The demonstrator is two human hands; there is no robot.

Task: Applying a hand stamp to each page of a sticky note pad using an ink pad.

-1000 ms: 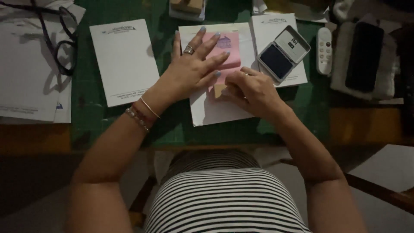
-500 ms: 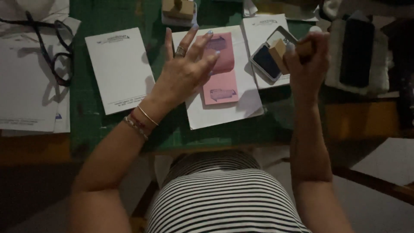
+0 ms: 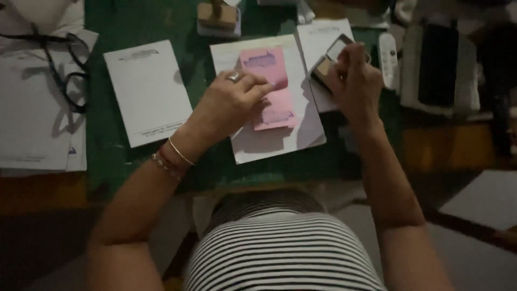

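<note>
Head view of stamping work at a green cutting mat (image 3: 134,21) laid on a wooden counter (image 3: 37,188). The left hand (image 3: 229,105) rests on a pink slip (image 3: 269,89) that lies on a white sheet (image 3: 280,137); its fingers (image 3: 261,83), one ringed, are curled together over the slip's middle, lifting the top leaf, where half a second ago they lay spread and flat. The slip shows a bluish stamped mark above the fingers and a second one just below them. The right hand (image 3: 353,81) has left the slip and now sits well to the right of it, fingers closed around a wooden rubber stamp (image 3: 325,67) pressed onto an open ink pad (image 3: 339,46); a second ago this hand was on the slip's lower edge. Judged from these positions, one impression is finished and the stamp is being re-inked while the next leaf is exposed. Beyond the left fingers stands a second wooden stamp (image 3: 218,15); to their left lies a white notepad (image 3: 148,91), and farther left loose papers (image 3: 32,124) and spectacles (image 3: 59,70). Right of the right hand lie a white remote (image 3: 388,59) and a dark phone (image 3: 439,64).
</note>
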